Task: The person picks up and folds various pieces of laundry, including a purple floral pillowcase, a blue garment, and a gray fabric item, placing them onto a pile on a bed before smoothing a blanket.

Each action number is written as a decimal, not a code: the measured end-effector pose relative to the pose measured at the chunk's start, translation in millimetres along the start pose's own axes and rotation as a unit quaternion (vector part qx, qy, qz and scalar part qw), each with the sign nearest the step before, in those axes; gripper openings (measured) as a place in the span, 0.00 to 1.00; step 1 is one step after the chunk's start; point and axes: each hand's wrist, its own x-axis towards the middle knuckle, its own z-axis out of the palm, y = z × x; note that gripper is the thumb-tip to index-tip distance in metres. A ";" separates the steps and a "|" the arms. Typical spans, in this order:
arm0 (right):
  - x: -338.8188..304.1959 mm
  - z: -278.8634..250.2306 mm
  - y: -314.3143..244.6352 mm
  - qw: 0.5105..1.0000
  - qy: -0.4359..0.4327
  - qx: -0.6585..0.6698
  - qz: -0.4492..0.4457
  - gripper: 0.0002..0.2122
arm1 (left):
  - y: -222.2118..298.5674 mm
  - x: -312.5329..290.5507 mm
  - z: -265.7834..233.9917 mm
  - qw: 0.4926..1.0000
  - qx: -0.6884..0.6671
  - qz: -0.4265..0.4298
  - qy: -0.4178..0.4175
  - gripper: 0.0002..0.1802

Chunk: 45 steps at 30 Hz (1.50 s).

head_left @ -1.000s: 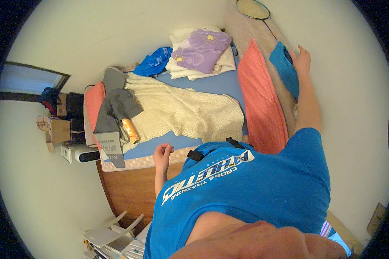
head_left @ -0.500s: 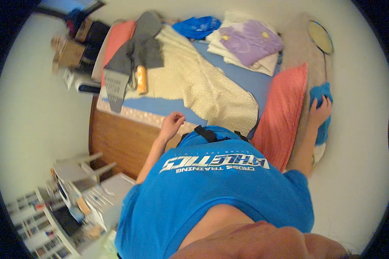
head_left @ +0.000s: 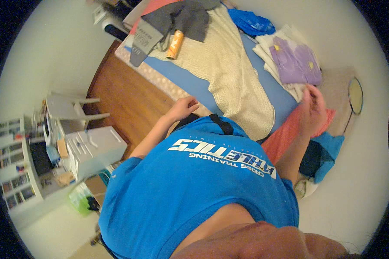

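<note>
My right hand [head_left: 313, 110] is in the air over the end of a coral-red pillow [head_left: 278, 140], near a folded purple cloth with yellow flowers [head_left: 294, 62] on a white stack [head_left: 289, 88]. Its fingers are extended and slightly blurred, with nothing seen in them. To its right lie a blue cloth item with a dark inside [head_left: 328, 149] and a badminton racket [head_left: 355, 96] whose shaft runs down to it. My left hand [head_left: 185, 108] hangs loosely curled before my waist, beside the bed's edge, with nothing visible in it.
The bed [head_left: 188, 77] carries a cream blanket [head_left: 231, 71], grey clothes [head_left: 186, 19], an orange tube [head_left: 175, 44] and a blue plastic bag [head_left: 250, 21]. A white chair [head_left: 69, 105], a white drawer unit [head_left: 97, 146] and shelves [head_left: 13, 168] stand at the left.
My right hand has let go of the blue cloth item and risen off it to the left. That item now lies folded open beneath the racket. The view has turned; my left hand remains loosely curled.
</note>
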 end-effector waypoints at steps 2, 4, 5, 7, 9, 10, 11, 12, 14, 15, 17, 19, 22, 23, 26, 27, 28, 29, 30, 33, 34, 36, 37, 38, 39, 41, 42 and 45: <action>-2.9 25.6 -31.8 0.995 -0.075 -0.040 -0.056 0.05 | -21.9 1.4 2.0 0.999 -0.030 -0.012 0.005 0.12; -6.1 50.1 -48.3 0.983 -0.129 -0.069 -0.111 0.05 | -56.5 0.3 7.1 0.998 -0.045 -0.030 -0.019 0.13; -12.1 59.0 -54.5 0.983 -0.161 -0.067 -0.062 0.06 | -72.3 2.2 5.3 0.998 -0.041 -0.044 -0.032 0.13; -20.3 65.6 -69.3 0.979 -0.194 -0.064 -0.026 0.07 | -86.5 8.2 0.9 0.993 -0.081 -0.049 -0.072 0.12; -26.4 62.9 -97.5 0.977 -0.199 -0.051 -0.051 0.08 | -97.9 17.7 -3.5 0.986 -0.112 -0.064 -0.103 0.12; -28.7 60.3 -113.3 0.978 -0.194 -0.043 -0.062 0.08 | -103.5 23.2 -4.4 0.983 -0.123 -0.067 -0.120 0.11; -29.8 56.5 -128.1 0.978 -0.191 -0.035 -0.073 0.08 | -110.0 28.7 -3.8 0.979 -0.137 -0.071 -0.137 0.11; -29.8 53.5 -144.8 0.969 -0.207 -0.024 -0.133 0.09 | -121.5 34.1 -5.4 0.978 -0.122 -0.064 -0.156 0.11; -31.8 56.2 -172.4 0.951 -0.197 -0.004 -0.239 0.09 | -141.0 55.3 -1.8 0.974 -0.098 -0.049 -0.198 0.10; -34.8 71.4 -181.4 0.939 -0.177 0.030 -0.293 0.08 | -147.3 57.9 -12.9 0.978 -0.055 -0.036 -0.199 0.10; -36.1 100.9 -208.5 0.914 -0.150 0.080 -0.368 0.07 | -177.6 75.0 -23.8 0.975 0.021 -0.042 -0.219 0.13; -29.5 126.7 -236.1 0.905 -0.152 0.096 -0.385 0.08 | -210.7 88.2 -36.6 0.974 0.029 -0.078 -0.210 0.13; -11.7 131.6 -217.4 0.876 -0.390 0.208 -0.192 0.10 | -231.9 90.6 -65.9 0.984 0.024 -0.096 -0.148 0.13; -20.2 124.0 -228.9 0.935 -0.213 0.259 -0.119 0.10 | -215.0 122.0 -44.2 0.983 -0.004 -0.060 -0.172 0.13; -16.9 129.7 -192.1 0.920 0.188 0.343 0.024 0.09 | -230.6 118.7 -49.6 0.987 -0.030 -0.063 -0.143 0.14; -13.3 133.4 -157.1 0.965 0.142 0.213 0.062 0.08 | -243.6 113.2 -63.3 0.989 -0.030 -0.071 -0.125 0.13; -19.3 140.4 -112.9 0.979 0.079 0.143 0.122 0.06 | -262.7 100.6 -77.1 0.986 -0.053 -0.117 -0.104 0.14; -36.5 140.9 -80.3 0.980 0.042 -0.050 0.189 0.05 | -269.2 99.0 -79.5 0.983 -0.077 -0.136 -0.101 0.14; -53.0 148.0 -49.9 0.965 -0.016 -0.051 0.257 0.07 | -277.4 97.5 -84.0 0.977 -0.102 -0.160 -0.101 0.14; -109.3 204.1 19.5 0.858 -0.218 -0.032 0.464 0.11 | -317.7 104.9 -99.9 0.960 -0.131 -0.233 -0.082 0.14; -136.9 207.0 55.3 0.817 -0.295 -0.054 0.492 0.12 | -323.3 112.5 -106.8 0.954 -0.150 -0.248 -0.080 0.14; -171.1 224.5 84.8 0.828 -0.478 -0.121 0.268 0.11 | -352.6 125.4 -111.6 0.925 -0.213 -0.310 -0.058 0.16; -192.9 220.9 110.7 0.797 -0.501 -0.149 0.303 0.11 | -369.0 138.4 -110.3 0.913 -0.236 -0.330 -0.048 0.17; -204.4 216.2 129.7 0.762 -0.523 -0.177 0.339 0.11 | -381.8 151.1 -109.6 0.899 -0.259 -0.351 -0.038 0.18; -197.5 229.9 117.2 0.785 -0.485 -0.139 0.359 0.10 | -396.8 155.2 -111.2 0.890 -0.275 -0.365 -0.007 0.19; -158.4 260.1 67.6 0.801 -0.446 -0.152 0.368 0.11 | -416.9 176.1 -111.1 0.870 -0.307 -0.384 0.044 0.22; -151.8 259.2 59.2 0.797 -0.432 -0.203 0.371 0.10 | -422.2 195.8 -111.2 0.861 -0.325 -0.383 0.077 0.22; -158.8 230.3 66.0 0.766 -0.293 -0.200 0.537 0.09 | -429.9 251.9 -110.8 0.798 -0.431 -0.383 0.174 0.22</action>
